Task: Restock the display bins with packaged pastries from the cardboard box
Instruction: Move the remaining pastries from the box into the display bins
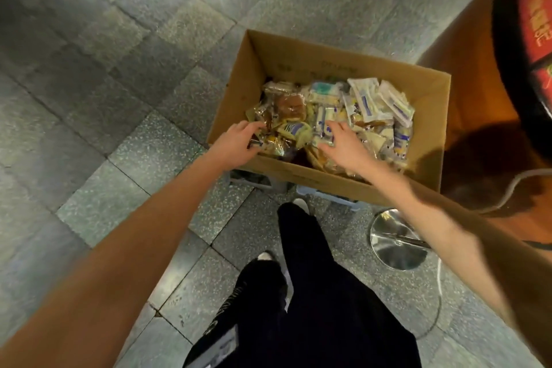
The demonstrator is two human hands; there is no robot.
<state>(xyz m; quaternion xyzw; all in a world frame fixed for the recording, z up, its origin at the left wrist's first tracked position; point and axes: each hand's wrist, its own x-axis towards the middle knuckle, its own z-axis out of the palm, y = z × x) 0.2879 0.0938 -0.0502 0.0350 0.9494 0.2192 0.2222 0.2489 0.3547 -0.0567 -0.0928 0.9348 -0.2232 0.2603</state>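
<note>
Well, my two bare arms reach up from the bottom corners of the frame into the cardboard box point(268, 60), which sits open-topped just right of centre on the grey tiled floor point(104, 84). The box is about half full of packaged pastries point(367, 98). White wrappers with blue print are heaped toward its right side, and clear wrappers with yellowish contents toward its left. A brown bun in clear wrap point(291, 106) lies near the middle.

My left hand point(237, 143) crosses the box's near-left wall. Its fingers are bent and its tips are down among the clear packets there; I cannot tell whether it has actually taken hold of one. My right hand point(346, 148) is over the middle of the pile, fingers spread and loose, resting on the wrappers without clasping any.

Below the box, at lower centre, are my dark trousers point(322, 293). A round chrome base point(397, 240) stands on the tiles to their right. A dark-rimmed round stand with red labels point(534, 18) curves along the upper right edge.
</note>
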